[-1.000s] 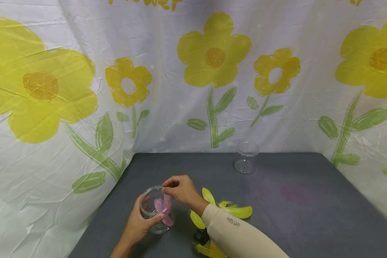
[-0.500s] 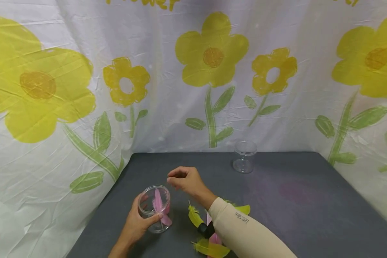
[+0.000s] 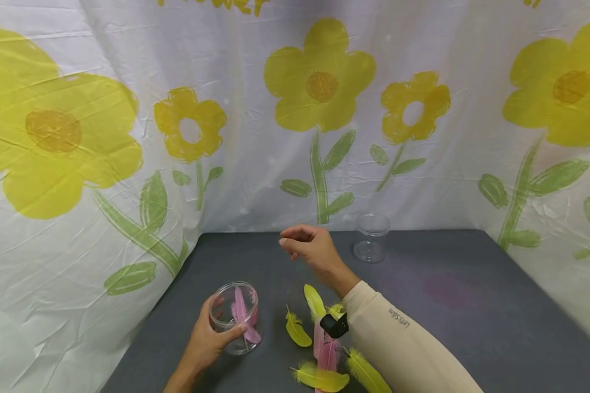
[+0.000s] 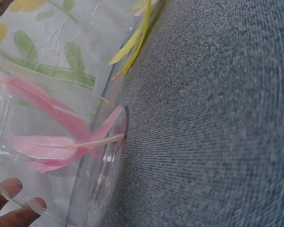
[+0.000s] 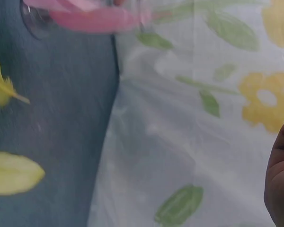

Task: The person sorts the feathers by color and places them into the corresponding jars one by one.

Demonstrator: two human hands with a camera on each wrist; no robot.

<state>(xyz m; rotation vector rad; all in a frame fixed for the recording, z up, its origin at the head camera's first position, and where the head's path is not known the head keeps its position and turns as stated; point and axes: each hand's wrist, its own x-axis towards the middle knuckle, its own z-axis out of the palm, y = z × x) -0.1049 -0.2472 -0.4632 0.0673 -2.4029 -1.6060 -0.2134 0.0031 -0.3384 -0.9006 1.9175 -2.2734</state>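
Observation:
My left hand (image 3: 201,338) grips a clear plastic jar (image 3: 236,347), thumb across its near side and fingers round the far left. Inside lie several pink feathers (image 3: 240,305), which the left wrist view shows crossing near the jar's bottom (image 4: 102,175). My right hand (image 3: 317,251) is raised over the table, its fingers loosely bent, with nothing visible between them. Below it, pink feathers (image 3: 327,355) lie on the dark table among several yellow feathers (image 3: 297,330). The right wrist view catches only part of the right hand (image 5: 280,182) at its edge.
A second clear jar (image 3: 372,245) stands at the back of the dark table (image 3: 423,338), right of centre. A white cloth with painted yellow flowers (image 3: 322,87) hangs behind and at both sides. A black wrist camera (image 3: 334,326) sits on the right sleeve.
The right hand has drawn back from the jar's rim, moving up and to the right. A pink feather now stands leaning in the jar. The left hand keeps its hold.

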